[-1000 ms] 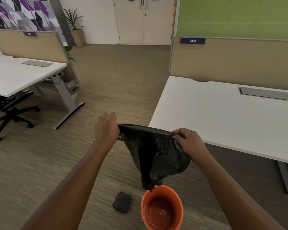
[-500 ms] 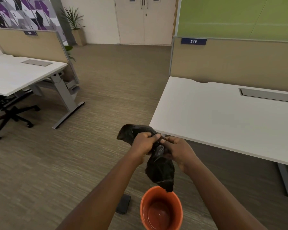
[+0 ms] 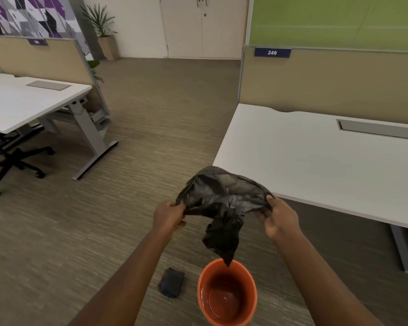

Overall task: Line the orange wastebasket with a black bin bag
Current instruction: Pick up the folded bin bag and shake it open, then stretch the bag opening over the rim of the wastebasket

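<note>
An orange wastebasket (image 3: 243,309) stands upright on the carpet near the bottom of the view, with nothing inside. Above it hangs a crumpled black bin bag (image 3: 222,208), its mouth stretched open between my hands and billowing upward. My left hand (image 3: 169,217) pinches the bag's left edge. My right hand (image 3: 278,217) grips its right edge. The bag's lower tip dangles just over the far rim of the wastebasket.
A small folded black packet (image 3: 172,282) lies on the carpet left of the wastebasket. A white desk (image 3: 327,165) with a beige partition is close on the right. Another white desk (image 3: 26,100) and a black office chair (image 3: 12,158) stand at the left.
My hands were together on the bunched bag half a second ago. They have now pulled apart, spreading the bag's mouth open above the wastebasket.
</note>
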